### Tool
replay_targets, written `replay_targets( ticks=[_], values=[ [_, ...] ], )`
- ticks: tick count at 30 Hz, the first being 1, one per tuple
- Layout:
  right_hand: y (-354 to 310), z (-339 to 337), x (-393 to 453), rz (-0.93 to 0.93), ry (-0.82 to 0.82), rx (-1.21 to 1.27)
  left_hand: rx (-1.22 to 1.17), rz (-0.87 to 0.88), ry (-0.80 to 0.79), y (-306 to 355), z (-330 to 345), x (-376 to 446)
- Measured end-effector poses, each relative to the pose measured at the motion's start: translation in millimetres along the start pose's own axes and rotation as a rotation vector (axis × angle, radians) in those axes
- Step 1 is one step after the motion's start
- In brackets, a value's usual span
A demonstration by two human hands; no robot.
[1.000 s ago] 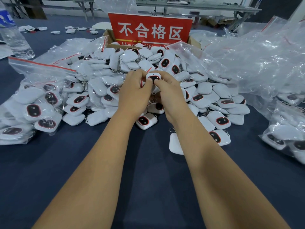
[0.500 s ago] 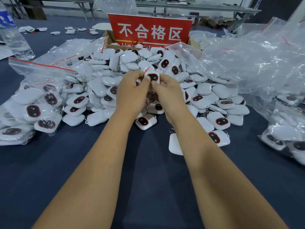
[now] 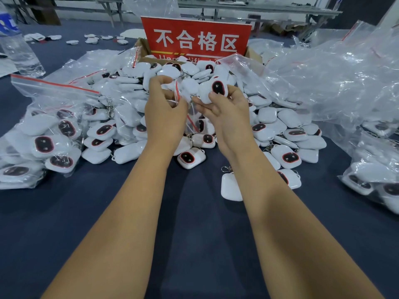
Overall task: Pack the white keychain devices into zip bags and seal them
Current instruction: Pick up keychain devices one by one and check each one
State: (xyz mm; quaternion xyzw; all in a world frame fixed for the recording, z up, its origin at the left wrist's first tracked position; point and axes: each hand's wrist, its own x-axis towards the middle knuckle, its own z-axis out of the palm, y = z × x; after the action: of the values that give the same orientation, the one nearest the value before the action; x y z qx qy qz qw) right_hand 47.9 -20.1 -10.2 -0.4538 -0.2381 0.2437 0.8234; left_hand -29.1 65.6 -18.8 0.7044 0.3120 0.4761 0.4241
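Above a heap of loose white keychain devices, my right hand grips one white keychain device with its dark red-ringed oval face toward me. My left hand pinches a small clear zip bag with a red strip, held just left of the device. The bag hangs down between my two hands and its lower part is hard to make out against the heap.
A red sign with white characters stands in a cardboard box behind the heap. Filled zip bags lie at left and more filled bags at right. Crumpled clear bags pile at right rear. A water bottle stands far left.
Both hands have risen and parted slightly. The device has turned in my right hand and the zip bag's mouth now shows in my left.
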Motion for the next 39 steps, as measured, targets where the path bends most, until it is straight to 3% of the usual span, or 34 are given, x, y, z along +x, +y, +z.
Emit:
replay_targets(
  ticks=[3, 8, 16, 21, 27, 33, 39],
  values=[
    [3, 3, -2, 0.04, -0.057, -0.021, -0.008, -0.006, -0.011, 1, -1, 0],
    [6, 1, -2, 0.037, 0.001, -0.262, -0.008, -0.016, 0.004, 2, -2, 0],
    [11, 0, -4, -0.17, -0.053, -0.724, -0.101, 0.11, 0.087, 11, -5, -3],
    [11, 3, -8, -0.115, -0.116, -0.728, -0.115, 0.155, 0.117, 17, -8, -6],
    [11, 10, -14, -0.111, -0.305, -0.756, -0.132, 0.164, 0.105, 17, -4, -9],
    [14, 4, -9, -0.18, -0.095, -0.794, -0.164, 0.136, 0.061, 16, 2, -12],
    [12, 4, -8, -0.109, -0.288, -0.885, -0.205, 0.107, 0.065, 11, 2, -8]
  ],
)
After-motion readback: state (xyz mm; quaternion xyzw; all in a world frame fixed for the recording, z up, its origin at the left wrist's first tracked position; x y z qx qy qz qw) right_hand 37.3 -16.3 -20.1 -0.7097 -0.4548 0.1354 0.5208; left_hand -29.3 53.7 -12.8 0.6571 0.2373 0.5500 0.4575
